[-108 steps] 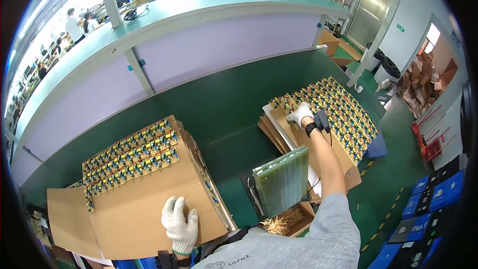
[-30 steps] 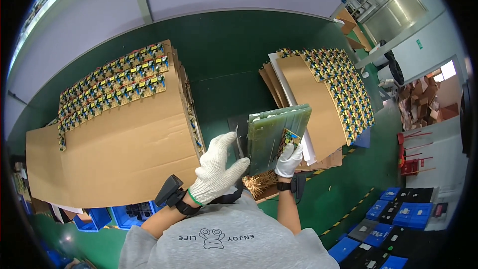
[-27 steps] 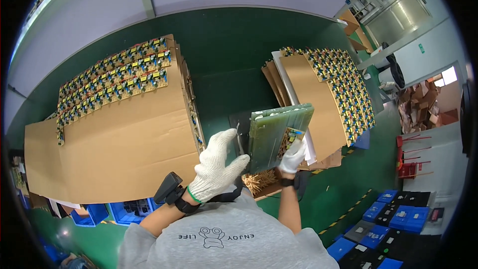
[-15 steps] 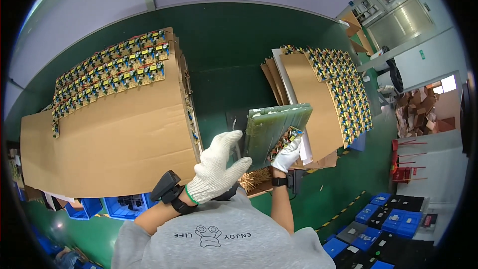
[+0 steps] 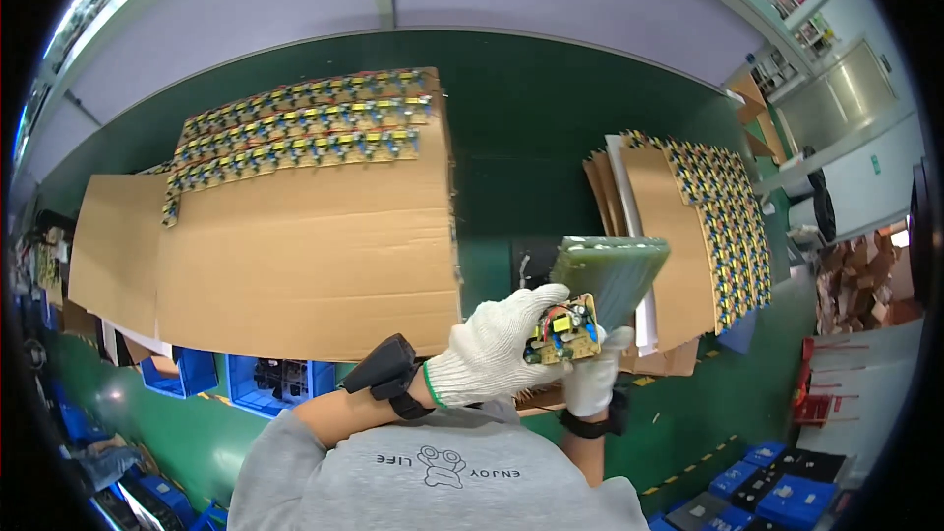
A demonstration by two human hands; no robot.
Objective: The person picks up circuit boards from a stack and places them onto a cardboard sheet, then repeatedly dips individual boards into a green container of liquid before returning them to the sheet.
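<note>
Between my two gloved hands is a small tan circuit board point(image 5: 562, 331) with a yellow transformer, blue parts and thin wires on it. My left hand point(image 5: 497, 344), in a white knitted glove with a green cuff edge, is closed on the board's left side. At its lower right edge my right hand point(image 5: 592, 379), also in a white glove, is closed against it; some of those fingers are hidden behind the board. Just beyond stands a thick, greenish translucent slab point(image 5: 618, 273), tilted, its lower part covered by the hands and board.
Cardboard sheets point(image 5: 315, 246) on the left carry rows of circuit boards point(image 5: 295, 128). Another cardboard stack point(image 5: 669, 246) on the right bears more boards point(image 5: 733, 236). Blue crates point(image 5: 280, 383) stand below the left cardboard. Blue and black boxes point(image 5: 787, 492) lie at lower right.
My left hand has moved right from open air and closed on the circuit board. The board has come away from the slab's face and turned upward. The whole view has shifted.
</note>
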